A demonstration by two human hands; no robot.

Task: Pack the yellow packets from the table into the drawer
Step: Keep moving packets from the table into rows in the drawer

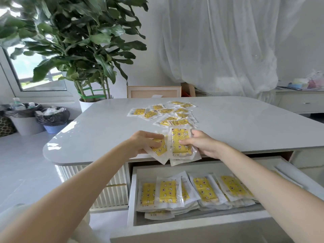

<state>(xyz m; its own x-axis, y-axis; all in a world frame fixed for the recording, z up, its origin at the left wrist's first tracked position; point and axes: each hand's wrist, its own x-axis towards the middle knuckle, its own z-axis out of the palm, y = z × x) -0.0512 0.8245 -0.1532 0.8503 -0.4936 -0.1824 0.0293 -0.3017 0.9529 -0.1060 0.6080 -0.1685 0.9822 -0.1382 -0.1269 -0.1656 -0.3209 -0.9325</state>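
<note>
Two hands: both hold yellow packets above the near edge of the worktop [245,123], right over the open drawer [201,220].
Left hand [143,142]: fingers pinch a tilted packet [158,149], thumb on its top face, fingers curled beneath.
Right hand [203,143]: fingers are clamped round a small stack of packets [180,142], thumb on the front and fingertips over the far edge.
Loose packets: a scattered heap [168,113] lies further back on the worktop, some overlapping, well apart from the hands.
Drawer contents: several rows of packed packets [194,190] already lie flat and overlapping inside; the right end is hidden behind the right forearm.
Step in hand: gathering and squaring up a handful before it goes down, by my reading; the task looks past halfway, given how many are packed against those left.
Next move: calls for joining the tilted packet to the stack, then lowering both hands past the worktop edge and laying the bundle onto a row in the drawer.
In the way: the overhanging worktop edge sits between hands and drawer; slippery wrappers could slide out of a loose hold.
Around: a potted plant [75,41] behind the far left corner, bins [38,116] on the floor at left, a white curtain [228,41] behind, a sideboard [301,102] at right.
</note>
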